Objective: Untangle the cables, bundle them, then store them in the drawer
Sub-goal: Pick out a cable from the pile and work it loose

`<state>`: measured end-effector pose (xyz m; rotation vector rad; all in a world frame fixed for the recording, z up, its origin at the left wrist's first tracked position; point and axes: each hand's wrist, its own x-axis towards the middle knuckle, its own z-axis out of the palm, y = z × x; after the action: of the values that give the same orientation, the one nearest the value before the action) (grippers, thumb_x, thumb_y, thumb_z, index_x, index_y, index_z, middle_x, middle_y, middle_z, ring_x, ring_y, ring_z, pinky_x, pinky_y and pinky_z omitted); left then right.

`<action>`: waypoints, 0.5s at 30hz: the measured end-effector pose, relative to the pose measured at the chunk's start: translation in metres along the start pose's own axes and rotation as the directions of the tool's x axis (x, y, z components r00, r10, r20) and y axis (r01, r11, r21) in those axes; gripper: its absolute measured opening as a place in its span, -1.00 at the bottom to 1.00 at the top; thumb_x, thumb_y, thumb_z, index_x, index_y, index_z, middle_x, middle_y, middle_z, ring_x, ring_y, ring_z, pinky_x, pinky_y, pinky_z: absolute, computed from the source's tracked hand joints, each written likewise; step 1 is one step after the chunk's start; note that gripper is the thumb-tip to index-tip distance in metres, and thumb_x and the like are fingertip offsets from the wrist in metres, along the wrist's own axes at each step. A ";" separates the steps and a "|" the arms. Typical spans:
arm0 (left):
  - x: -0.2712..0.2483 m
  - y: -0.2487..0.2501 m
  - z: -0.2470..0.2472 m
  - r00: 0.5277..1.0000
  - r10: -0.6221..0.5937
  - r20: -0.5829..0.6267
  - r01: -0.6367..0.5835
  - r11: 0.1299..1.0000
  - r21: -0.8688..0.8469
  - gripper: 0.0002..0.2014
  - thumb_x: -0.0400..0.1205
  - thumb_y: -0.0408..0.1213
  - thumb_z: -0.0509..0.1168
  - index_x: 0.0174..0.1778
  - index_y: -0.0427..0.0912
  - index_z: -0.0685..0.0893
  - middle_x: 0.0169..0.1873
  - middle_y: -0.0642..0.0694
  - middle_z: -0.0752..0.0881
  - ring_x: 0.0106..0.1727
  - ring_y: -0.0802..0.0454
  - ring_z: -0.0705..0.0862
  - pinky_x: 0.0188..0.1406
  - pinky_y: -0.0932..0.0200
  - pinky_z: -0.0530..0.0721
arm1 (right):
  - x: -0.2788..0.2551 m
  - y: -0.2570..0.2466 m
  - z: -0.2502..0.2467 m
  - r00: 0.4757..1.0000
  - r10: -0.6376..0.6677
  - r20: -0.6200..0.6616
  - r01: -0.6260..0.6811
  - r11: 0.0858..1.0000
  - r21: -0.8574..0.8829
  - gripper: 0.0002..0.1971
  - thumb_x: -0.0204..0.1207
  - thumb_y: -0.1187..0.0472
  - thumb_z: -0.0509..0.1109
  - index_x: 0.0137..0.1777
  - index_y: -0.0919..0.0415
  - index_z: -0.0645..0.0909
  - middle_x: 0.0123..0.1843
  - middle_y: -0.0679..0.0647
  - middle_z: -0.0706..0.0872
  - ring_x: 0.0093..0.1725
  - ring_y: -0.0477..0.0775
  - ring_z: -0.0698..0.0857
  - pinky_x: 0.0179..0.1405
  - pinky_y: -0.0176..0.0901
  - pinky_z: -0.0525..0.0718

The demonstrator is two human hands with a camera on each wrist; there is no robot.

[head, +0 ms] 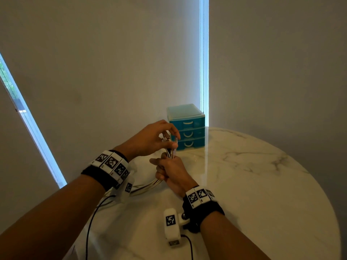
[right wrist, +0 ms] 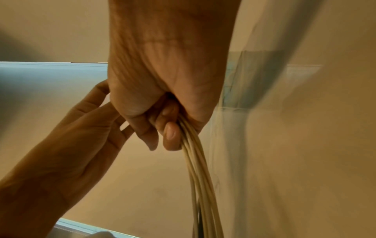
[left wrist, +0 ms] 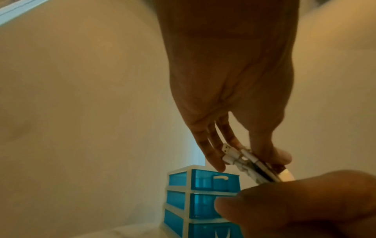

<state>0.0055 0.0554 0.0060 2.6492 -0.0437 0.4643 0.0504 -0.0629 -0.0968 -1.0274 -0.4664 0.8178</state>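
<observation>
Several white cables run together as one bunch. My right hand grips the bunch in a fist; in the right wrist view the cables hang down out of that right hand. My left hand pinches the connector ends just above the fist, thumb against fingers. The rest of the bunch trails left over the table. A blue three-drawer unit stands behind the hands, all drawers closed.
The round marble table stretches to the right and front. The drawer unit stands at the table's far edge against the wall. Black wrist-camera leads cross the near left part of the table.
</observation>
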 end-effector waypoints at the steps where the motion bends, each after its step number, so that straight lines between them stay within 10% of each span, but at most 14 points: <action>1: 0.001 0.001 0.000 0.999 0.005 -0.034 -0.006 1.000 -0.011 -0.65 0.62 -0.12 0.61 0.26 0.16 0.68 0.25 0.17 0.66 0.16 0.20 0.72 0.11 0.22 0.83 | 0.001 0.000 0.000 1.000 0.000 -0.018 0.000 1.000 0.003 -0.56 0.65 0.58 0.29 -0.30 0.08 0.32 -0.48 0.05 0.56 -0.54 -0.05 0.23 -0.50 -0.15 0.26; 15: 0.004 0.021 0.012 0.998 -0.020 0.064 -0.004 0.937 0.349 -0.74 0.52 0.14 0.63 -0.03 0.10 0.82 0.19 0.12 0.65 0.17 0.12 0.63 0.08 0.16 0.69 | 0.007 0.007 -0.001 0.996 -0.069 -0.058 0.069 0.998 -0.004 -0.61 0.57 0.59 0.42 0.27 0.19 0.59 -0.37 0.04 0.49 -0.47 -0.06 0.41 -0.49 -0.13 0.44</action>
<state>0.0108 0.0314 0.0059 3.0132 0.0328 0.4119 0.0530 -0.0559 -0.1033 -1.0284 -0.4508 0.7243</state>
